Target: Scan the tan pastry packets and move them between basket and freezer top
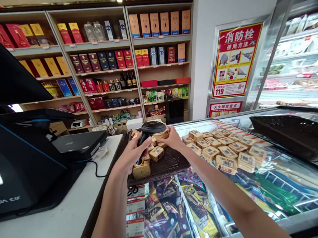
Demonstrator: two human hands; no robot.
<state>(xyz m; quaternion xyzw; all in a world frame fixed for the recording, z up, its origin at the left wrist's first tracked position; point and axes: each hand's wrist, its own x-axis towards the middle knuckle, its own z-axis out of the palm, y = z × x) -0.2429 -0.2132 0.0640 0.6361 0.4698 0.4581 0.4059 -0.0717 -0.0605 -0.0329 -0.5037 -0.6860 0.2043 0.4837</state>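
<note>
My left hand (130,154) is closed around the handle of a black barcode scanner (153,126). The scanner's head points right, over a tan packaged snack (162,135). My right hand (174,138) grips that snack by its right side; the scanner partly covers it. Below both hands lies a dark woven basket (174,161) with several similar packs, one with a barcode label (156,153) facing up. To the right, many tan packs with barcode labels (227,152) sit in rows and small stacks on the freezer's glass top (198,127).
A checkout counter (61,213) with a dark register screen (18,168) stands at left. Under the glass are wrapped ice creams (166,213). Another dark tray (287,130) lies at far right. Shelves of boxed bottles (108,64) line the back wall.
</note>
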